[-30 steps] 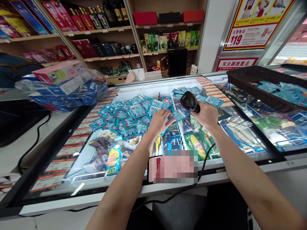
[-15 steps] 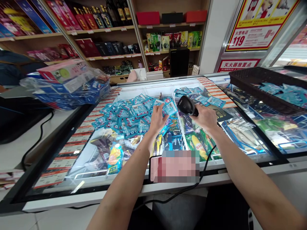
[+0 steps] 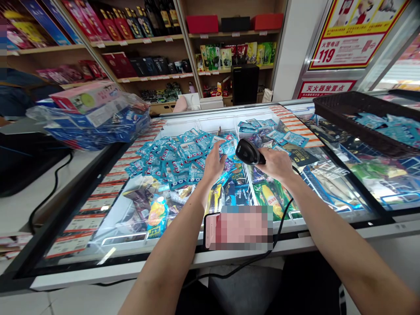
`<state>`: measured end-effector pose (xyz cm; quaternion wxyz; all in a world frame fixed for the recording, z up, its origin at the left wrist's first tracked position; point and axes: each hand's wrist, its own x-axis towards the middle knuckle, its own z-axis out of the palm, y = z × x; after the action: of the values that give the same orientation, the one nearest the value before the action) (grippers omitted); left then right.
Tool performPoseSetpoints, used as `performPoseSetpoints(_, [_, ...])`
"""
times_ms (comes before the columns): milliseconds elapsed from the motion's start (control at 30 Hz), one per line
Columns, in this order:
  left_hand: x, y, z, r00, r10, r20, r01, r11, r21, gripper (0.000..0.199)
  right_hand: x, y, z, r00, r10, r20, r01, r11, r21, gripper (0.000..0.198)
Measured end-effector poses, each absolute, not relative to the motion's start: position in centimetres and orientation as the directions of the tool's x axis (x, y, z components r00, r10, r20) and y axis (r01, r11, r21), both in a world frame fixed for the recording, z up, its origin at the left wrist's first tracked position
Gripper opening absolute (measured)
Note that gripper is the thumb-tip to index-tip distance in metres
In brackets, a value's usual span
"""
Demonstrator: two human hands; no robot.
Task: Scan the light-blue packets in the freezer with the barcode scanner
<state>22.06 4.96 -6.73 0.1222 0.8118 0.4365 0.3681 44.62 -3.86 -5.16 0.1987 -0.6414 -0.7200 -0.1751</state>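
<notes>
My left hand (image 3: 215,162) holds a small light-blue packet (image 3: 229,148) by its edge, between fingers and thumb. A loose heap of matching blue packets (image 3: 170,159) spreads on the freezer's glass top (image 3: 121,214) to its left. My right hand (image 3: 278,164) is wrapped round the handle of a black barcode scanner (image 3: 246,152). The scanner's head is tilted toward the left hand and stands close to the held packet. Behind the scanner lies a smaller group of blue packets (image 3: 252,124).
A phone (image 3: 212,232) lies at the freezer's front edge, beside the scanner's cable (image 3: 278,229). At the right, a dark basket (image 3: 341,118) holds more blue packets. Plastic-wrapped boxes (image 3: 95,116) are stacked at the left. Stocked shelves (image 3: 141,40) stand behind.
The scanner has moved left and slightly down, closer to the packet in my left hand. My left hand has shifted only slightly, with its fingers a little further apart.
</notes>
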Motion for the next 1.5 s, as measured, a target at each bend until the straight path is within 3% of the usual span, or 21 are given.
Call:
performPoseSetpoints(633, [22.0, 4.98, -6.81, 0.338, 0.812, 0.475, 0.64, -0.568, 0.516, 0.053, 44.67, -3.7, -5.58, -0.157, 0.818, 0.554, 0.984, 0.18, 0.012, 0.032])
performPoseSetpoints(1500, [22.02, 5.19, -7.06, 0.373, 0.781, 0.501, 0.607, -0.614, 0.505, 0.051, 44.36, -3.79, -5.38, -0.153, 0.869, 0.47, 0.987, 0.161, 0.024, 0.037])
